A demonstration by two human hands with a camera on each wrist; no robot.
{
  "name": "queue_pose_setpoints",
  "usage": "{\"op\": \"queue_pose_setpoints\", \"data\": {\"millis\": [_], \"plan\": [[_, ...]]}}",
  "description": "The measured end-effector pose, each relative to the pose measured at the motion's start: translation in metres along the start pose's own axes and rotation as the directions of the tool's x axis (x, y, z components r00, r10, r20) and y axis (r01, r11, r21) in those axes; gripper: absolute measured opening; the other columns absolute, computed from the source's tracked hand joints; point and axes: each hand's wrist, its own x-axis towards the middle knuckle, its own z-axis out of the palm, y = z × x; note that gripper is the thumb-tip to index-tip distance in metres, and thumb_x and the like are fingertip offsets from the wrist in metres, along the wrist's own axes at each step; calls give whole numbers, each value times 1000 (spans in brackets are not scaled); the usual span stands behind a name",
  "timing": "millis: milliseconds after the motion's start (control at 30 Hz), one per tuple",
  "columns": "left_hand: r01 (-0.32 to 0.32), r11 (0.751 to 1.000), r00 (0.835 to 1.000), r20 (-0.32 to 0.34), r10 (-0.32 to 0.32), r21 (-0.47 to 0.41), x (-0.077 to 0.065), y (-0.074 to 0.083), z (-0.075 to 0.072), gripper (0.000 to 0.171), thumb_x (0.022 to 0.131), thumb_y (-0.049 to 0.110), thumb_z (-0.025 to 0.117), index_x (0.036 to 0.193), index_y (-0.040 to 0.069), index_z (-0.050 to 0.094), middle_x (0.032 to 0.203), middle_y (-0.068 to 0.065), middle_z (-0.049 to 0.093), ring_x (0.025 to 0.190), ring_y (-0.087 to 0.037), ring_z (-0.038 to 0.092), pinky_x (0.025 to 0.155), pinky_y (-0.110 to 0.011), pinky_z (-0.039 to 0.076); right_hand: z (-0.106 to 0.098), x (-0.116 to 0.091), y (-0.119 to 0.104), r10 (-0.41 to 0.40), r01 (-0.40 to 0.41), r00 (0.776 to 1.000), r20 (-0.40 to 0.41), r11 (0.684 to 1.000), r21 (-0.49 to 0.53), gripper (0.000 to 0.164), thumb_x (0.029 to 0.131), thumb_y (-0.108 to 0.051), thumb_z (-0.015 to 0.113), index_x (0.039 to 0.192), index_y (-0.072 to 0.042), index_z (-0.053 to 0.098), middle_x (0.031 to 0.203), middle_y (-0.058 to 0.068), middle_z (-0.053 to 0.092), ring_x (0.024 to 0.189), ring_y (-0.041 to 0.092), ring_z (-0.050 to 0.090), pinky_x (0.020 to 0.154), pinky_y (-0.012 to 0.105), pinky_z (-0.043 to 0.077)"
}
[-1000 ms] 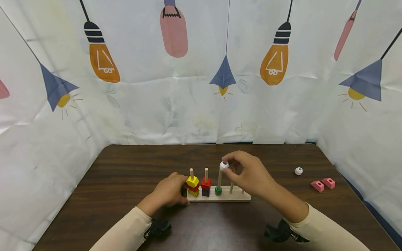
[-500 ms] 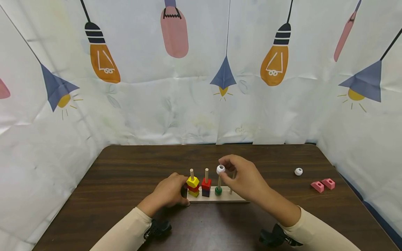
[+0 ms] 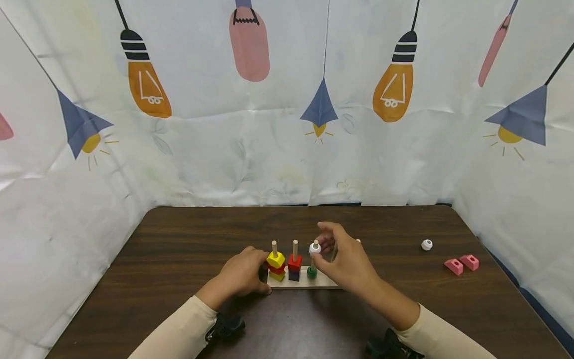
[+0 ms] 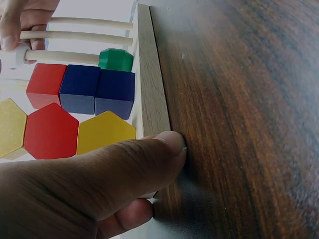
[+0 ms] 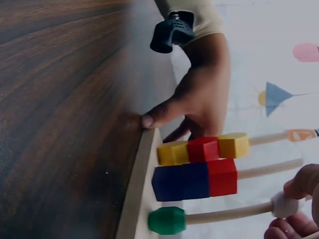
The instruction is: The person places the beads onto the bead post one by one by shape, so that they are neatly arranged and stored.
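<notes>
A wooden peg board [image 3: 320, 284] stands on the table with its pegs upright. At its left end my left hand [image 3: 241, 271] grips the base, thumb [image 4: 167, 144] on the front edge. The first peg carries yellow and red hexagonal blocks [image 4: 52, 130]; on the second, a red cube [image 5: 223, 178] tops two blue cubes [image 5: 180, 180]. Low on the third peg is a green bead [image 4: 115, 59]. My right hand [image 3: 350, 264] pinches a white bead [image 3: 315, 249] round the upper part of that peg, whose tip pokes out above it. The hand partly covers the pegs further right.
Another white bead [image 3: 427, 245] lies on the dark wooden table [image 3: 188, 249] to the right. Two pink blocks with holes [image 3: 454, 267] sit near it. A white printed curtain [image 3: 269, 159] hangs behind the table and at both sides.
My right hand has moved left and down, bringing the white bead from beside the third peg's tip onto the peg. The left hand has stayed on the board's end.
</notes>
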Motion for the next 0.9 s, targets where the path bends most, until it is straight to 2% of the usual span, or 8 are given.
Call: {"op": "queue_pose_setpoints", "data": {"millis": [100, 200, 300, 467, 567, 733, 900], "plan": [[3, 1000, 1000, -1, -3, 2, 0, 0, 0, 62, 64, 37, 97, 116, 17, 70, 104, 5, 67, 102, -21, 56, 79, -46, 53, 4, -2, 3, 13, -12, 999, -31, 999, 39, 80, 79, -2, 85, 146, -2, 41, 101, -2, 66, 87, 20, 69, 77, 37, 58], [8, 1000, 1000, 0, -8, 2, 1, 0, 0, 63, 64, 38, 97, 116, 17, 70, 105, 5, 67, 103, -21, 56, 80, -47, 53, 8, -4, 6, 39, -35, 998, -50, 997, 68, 91, 77, -1, 87, 150, -4, 33, 101, -1, 66, 86, 16, 67, 79, 35, 57], [13, 1000, 1000, 3, -14, 1, 1, 0, 0, 62, 64, 38, 97, 116, 17, 70, 105, 5, 67, 104, -21, 56, 81, -47, 53, 13, -7, 10, 77, -73, 996, -42, 994, 75, 97, 77, -1, 88, 153, -5, 27, 99, -2, 66, 83, 10, 66, 78, 30, 57], [15, 1000, 1000, 5, -15, 2, 2, 0, 1, 63, 64, 37, 97, 117, 18, 70, 106, 5, 67, 105, -21, 57, 81, -47, 53, 22, -12, 18, 131, -126, 991, -30, 984, 123, 106, 77, 1, 87, 157, -6, 17, 96, -3, 66, 79, 9, 66, 77, 28, 57], [17, 1000, 1000, 6, -17, 7, 2, 0, 0, 64, 64, 38, 97, 118, 17, 70, 106, 4, 67, 105, -21, 56, 81, -47, 53, 28, -15, 25, 139, -135, 990, -25, 982, 130, 110, 76, 1, 87, 157, -6, 13, 96, -4, 67, 79, 12, 66, 77, 30, 57], [21, 1000, 1000, 9, -21, 8, 2, 1, 0, 65, 63, 38, 97, 119, 17, 70, 107, 4, 67, 105, -21, 57, 81, -47, 53, 35, -21, 36, 121, -120, 993, -1, 989, 88, 108, 77, 0, 87, 156, -1, 13, 96, -3, 67, 79, 17, 66, 76, 32, 56], [19, 1000, 1000, 7, -20, 17, 3, 0, 1, 65, 63, 38, 97, 119, 17, 70, 106, 4, 68, 106, -21, 57, 81, -47, 53, 38, -23, 40, 122, -122, 992, 7, 988, 90, 108, 77, -1, 88, 156, -2, 15, 97, -4, 66, 81, 15, 66, 79, 33, 57]]}}
